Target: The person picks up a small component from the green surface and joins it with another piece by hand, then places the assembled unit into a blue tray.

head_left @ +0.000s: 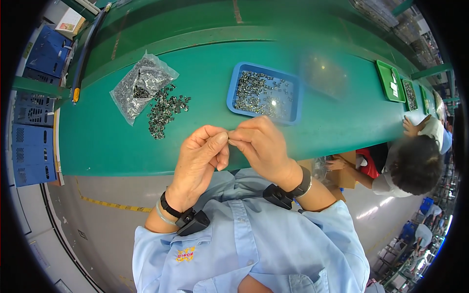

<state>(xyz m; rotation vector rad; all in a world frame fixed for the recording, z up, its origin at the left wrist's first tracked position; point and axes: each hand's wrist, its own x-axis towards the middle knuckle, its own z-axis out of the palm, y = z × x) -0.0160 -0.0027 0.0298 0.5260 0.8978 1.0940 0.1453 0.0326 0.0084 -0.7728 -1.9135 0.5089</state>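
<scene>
My left hand and my right hand meet above the near edge of the green bench. Thumbs and fingertips of both are pinched together; whatever lies between them is too small to make out. Beyond my right hand stands a blue tray holding many small shiny metal parts. Farther left, a loose pile of small dark metal parts lies on the bench. It spreads from beside a clear plastic bag that has more dark parts inside.
Blue crates are stacked left of the bench. Green trays line its right end, where a co-worker sits near a cardboard box. A green post rises at the left. A blurry patch veils the bench right of the blue tray.
</scene>
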